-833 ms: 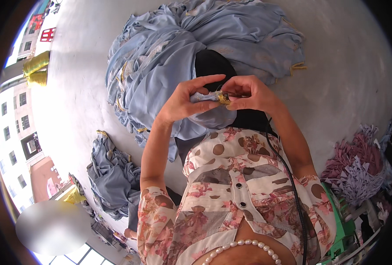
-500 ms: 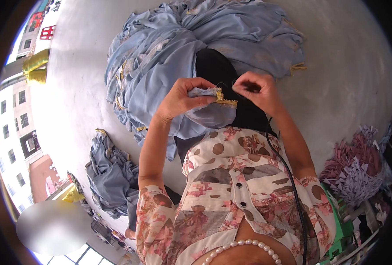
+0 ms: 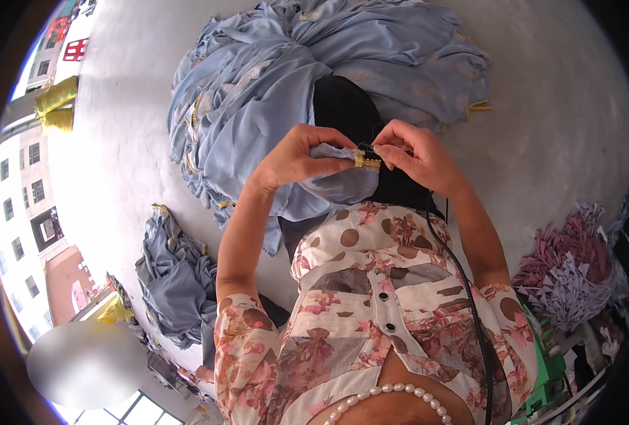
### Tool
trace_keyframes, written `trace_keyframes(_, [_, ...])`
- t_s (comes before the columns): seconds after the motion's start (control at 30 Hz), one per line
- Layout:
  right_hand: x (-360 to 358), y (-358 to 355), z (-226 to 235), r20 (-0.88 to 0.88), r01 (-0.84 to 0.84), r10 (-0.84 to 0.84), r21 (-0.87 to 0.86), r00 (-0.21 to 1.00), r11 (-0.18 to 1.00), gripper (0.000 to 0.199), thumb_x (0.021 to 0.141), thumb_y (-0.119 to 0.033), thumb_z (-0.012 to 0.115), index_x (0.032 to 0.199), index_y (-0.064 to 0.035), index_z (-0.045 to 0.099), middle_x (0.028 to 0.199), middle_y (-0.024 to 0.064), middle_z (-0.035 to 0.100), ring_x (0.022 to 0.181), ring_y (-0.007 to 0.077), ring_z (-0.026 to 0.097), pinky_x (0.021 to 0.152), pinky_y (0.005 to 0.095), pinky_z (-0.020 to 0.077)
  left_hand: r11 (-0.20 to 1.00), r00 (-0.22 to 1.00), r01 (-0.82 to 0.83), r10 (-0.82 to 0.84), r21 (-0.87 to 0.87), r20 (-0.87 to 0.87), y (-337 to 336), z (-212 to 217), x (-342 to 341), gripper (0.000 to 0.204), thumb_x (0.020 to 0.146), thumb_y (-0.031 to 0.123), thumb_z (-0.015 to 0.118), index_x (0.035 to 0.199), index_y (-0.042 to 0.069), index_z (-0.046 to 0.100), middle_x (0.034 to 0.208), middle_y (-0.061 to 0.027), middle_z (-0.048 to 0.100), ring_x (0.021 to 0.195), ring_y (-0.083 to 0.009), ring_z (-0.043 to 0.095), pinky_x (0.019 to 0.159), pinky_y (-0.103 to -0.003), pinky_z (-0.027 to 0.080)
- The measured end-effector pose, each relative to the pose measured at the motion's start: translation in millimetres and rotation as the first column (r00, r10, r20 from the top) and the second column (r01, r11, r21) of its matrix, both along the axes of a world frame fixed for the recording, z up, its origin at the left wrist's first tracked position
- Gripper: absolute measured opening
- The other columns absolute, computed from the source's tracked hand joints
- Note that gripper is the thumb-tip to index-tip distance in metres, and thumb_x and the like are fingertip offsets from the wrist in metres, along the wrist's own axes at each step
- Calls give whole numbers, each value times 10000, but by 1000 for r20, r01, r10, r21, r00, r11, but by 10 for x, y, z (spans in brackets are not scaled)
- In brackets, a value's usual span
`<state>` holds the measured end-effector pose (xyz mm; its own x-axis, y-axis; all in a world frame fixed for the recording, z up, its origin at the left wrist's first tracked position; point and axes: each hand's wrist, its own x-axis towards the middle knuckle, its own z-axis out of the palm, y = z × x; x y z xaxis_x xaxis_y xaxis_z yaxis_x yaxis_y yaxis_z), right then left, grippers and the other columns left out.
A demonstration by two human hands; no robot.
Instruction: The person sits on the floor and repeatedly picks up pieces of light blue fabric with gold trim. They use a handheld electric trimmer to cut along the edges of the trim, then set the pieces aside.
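My left hand [image 3: 304, 159] pinches the edge of light blue cloth [image 3: 335, 185] between thumb and fingers. A gold trim [image 3: 367, 162] runs along that edge and sticks out past my fingertips. Right beside the trim, the fingers of my right hand [image 3: 415, 157] are pressed together. A fine dark thread [image 3: 374, 132] loops by those fingertips. Whether a needle is there is too small to see. The held edge hangs over my dark-clad lap [image 3: 342, 106], and the cloth spreads into a large gathered heap [image 3: 258, 99] beyond it.
A smaller grey-blue cloth pile [image 3: 176, 283] lies at the left. Bundles of mauve and lilac strips [image 3: 569, 276] stand at the right, near a green object [image 3: 549, 379]. A black cord [image 3: 470, 304] runs down my front. Yellow wrapped material [image 3: 58, 105] is at the far left.
My right hand has come left and in against the gold trim, closing the gap between my hands. The trim has tilted slightly in my left hand's pinch.
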<state>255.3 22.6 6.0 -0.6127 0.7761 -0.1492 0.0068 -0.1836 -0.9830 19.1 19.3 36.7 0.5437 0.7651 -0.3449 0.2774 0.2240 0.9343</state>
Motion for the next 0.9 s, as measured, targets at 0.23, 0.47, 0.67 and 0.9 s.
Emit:
trace_keyframes(0.23, [-75, -2, 27, 75, -6, -10, 211, 997, 977, 178, 869, -167, 635, 882, -2, 571, 794, 44, 655, 684, 88, 599, 596, 241, 469, 997, 997, 73, -73, 0, -8, 37, 4, 51, 219, 754, 37, 709, 961, -14, 661, 843, -32, 661, 766, -77, 577, 698, -214, 456])
trace_keyframes(0.47, [-44, 35, -77, -234, 421, -415, -25, 879, 907, 141, 916, -147, 555, 894, -9, 558, 691, 11, 562, 556, 45, 482, 494, 181, 371, 998, 1000, 30, -30, 46, 6, -12, -34, 7, 211, 741, 5, 676, 951, -12, 660, 869, -54, 667, 811, -105, 597, 728, -235, 461])
trace_keyframes(0.67, [414, 287, -580, -169, 751, -751, -81, 638, 656, 181, 946, -198, 505, 922, -24, 550, 675, 6, 520, 505, 29, 406, 415, 168, 275, 703, 630, -709, 668, -58, 396, -286, 95, -1290, 409, 846, 246, 546, 1169, -5, 530, 1091, -148, 592, 966, -249, 598, 850, -344, 497])
trace_keyframes(0.9, [913, 546, -1936, 265, 864, -830, -274, 490, 423, 274, 840, -285, 638, 922, -31, 574, 700, 37, 587, 473, 65, 497, 377, 205, 320, 52, 112, -924, 984, 378, 139, -715, -869, -2078, 571, 842, 247, 640, 1285, -42, 428, 1179, -171, 550, 1041, -227, 557, 864, -353, 468])
